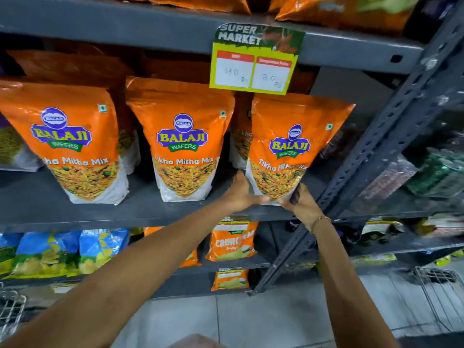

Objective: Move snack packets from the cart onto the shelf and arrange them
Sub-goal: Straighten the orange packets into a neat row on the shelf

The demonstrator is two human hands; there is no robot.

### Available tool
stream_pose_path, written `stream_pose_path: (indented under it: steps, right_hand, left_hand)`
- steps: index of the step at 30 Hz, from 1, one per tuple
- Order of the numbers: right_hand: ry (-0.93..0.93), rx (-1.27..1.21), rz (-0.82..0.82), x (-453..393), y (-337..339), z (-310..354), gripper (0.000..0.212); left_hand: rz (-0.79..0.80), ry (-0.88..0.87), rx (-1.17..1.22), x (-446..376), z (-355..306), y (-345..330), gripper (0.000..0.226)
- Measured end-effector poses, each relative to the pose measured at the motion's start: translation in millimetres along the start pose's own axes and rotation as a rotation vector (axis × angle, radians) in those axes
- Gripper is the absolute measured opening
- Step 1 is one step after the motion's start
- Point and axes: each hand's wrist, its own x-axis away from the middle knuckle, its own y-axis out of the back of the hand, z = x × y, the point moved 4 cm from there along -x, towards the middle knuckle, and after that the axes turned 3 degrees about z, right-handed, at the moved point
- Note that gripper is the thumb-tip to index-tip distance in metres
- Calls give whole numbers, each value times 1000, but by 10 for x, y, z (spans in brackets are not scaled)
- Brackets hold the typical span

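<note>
Both hands (pixel 271 199) clamp an orange packet (pixel 288 146) upright on the grey shelf (pixel 140 209).

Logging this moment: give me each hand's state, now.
Left hand: closed on the lower left edge of the right-hand Tikha Mitha Mix packet.
Right hand: closed on the same packet's lower right corner.

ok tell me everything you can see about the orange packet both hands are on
The orange packet is a glossy plastic stand-up pouch marked Balaji Wafers, Tikha Mitha Mix, with a blue logo, a snack picture and a white base. It stands rightmost in the front row on the grey shelf, leaning slightly right, under the yellow price tag. The left hand and right hand grip its bottom corners. Another orange pouch stands behind it; the middle packet stands apart.
</note>
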Motion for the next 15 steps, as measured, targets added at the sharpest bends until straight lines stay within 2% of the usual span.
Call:
stream_pose_path:
  steps: [2, 4, 10, 15]
  right_hand:
    - [19, -103, 21, -14, 4, 15, 50]
    - [11, -167, 32, -36, 10, 31, 56]
    - [44, -153, 89, -160, -59, 82, 53]
    - [62, -146, 80, -206, -120, 116, 63]
  left_hand:
    - [-28, -10, 66, -37, -13, -11, 97]
    - [-69, 23, 71, -39, 16, 1, 90]
    - [-200, 66, 7, -1, 188, 36, 64]
    - [-254, 88, -57, -14, 244, 102, 71]
